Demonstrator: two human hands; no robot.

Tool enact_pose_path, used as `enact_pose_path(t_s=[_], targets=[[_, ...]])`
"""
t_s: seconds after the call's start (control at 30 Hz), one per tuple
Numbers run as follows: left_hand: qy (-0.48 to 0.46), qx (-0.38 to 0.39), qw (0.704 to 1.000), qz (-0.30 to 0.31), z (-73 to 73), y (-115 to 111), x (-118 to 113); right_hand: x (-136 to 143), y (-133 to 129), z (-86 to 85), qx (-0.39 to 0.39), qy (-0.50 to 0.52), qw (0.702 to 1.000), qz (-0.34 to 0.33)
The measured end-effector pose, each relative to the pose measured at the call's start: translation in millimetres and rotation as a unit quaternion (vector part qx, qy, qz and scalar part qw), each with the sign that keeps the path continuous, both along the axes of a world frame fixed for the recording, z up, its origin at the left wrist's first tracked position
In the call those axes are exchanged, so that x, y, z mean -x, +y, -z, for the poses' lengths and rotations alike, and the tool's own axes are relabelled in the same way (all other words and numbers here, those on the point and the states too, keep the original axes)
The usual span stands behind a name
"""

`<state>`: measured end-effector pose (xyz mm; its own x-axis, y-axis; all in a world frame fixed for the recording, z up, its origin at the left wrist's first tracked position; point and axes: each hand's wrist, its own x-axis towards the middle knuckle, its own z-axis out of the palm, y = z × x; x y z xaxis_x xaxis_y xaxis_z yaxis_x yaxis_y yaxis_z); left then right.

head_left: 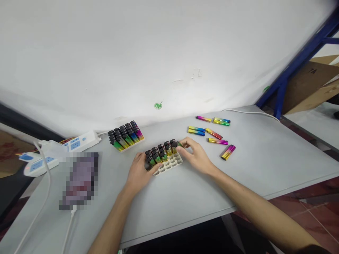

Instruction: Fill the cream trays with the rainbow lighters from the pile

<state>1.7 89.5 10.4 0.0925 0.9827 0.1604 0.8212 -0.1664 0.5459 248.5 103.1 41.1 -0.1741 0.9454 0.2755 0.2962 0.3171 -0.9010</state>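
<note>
My left hand [139, 172] is closed round the left end of a white tray [169, 166] with rows of holes, its thumb along the front side. Black-topped lighters [156, 155] stand upright in the tray's back and left holes; several front holes hold nothing. At the tray's right back corner, my right hand [194, 153] pinches a lighter [179, 144] between thumb and fingers. Its black top and a bit of green show; the rest is hidden by the fingers. I cannot tell whether it touches the tray.
A second tray, full of shiny coloured lighters [125, 135], stands at the back left. Several shiny coloured cases [217, 141] lie scattered to the right. On the left are a power strip [79, 142] and a pixelated dark object [81, 180] with a white cable [69, 225]. A wall borders the table's back.
</note>
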Motion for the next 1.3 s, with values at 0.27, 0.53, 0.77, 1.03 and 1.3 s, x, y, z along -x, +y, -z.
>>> enact_pose_path(t_s=[0.27, 0.53, 0.77, 1.03, 1.3], targets=[[-0.002, -0.008, 1.0, 0.0, 4.5, 0.5, 1.0, 1.8, 0.5, 6.1, -0.055, -0.052, 0.997, -0.026], [-0.003, 0.0, 1.0, 0.001, 3.7, -0.6, 1.1, 4.7, 0.9, 19.2, -0.107, -0.13, 0.986, -0.021], [-0.005, 0.002, 1.0, 0.003, -0.7, -0.4, -0.3, 5.3, 2.8, 15.5, -0.157, -0.203, 0.966, -0.016], [-0.004, -0.007, 1.0, 0.002, 1.2, 1.2, -0.1, 10.9, 3.0, 23.8, -0.138, -0.259, 0.956, 0.015], [0.018, 0.019, 1.0, -0.018, 0.8, 0.2, -0.1, -60.0, 42.9, -0.9, -0.118, -0.267, 0.913, 0.284]])
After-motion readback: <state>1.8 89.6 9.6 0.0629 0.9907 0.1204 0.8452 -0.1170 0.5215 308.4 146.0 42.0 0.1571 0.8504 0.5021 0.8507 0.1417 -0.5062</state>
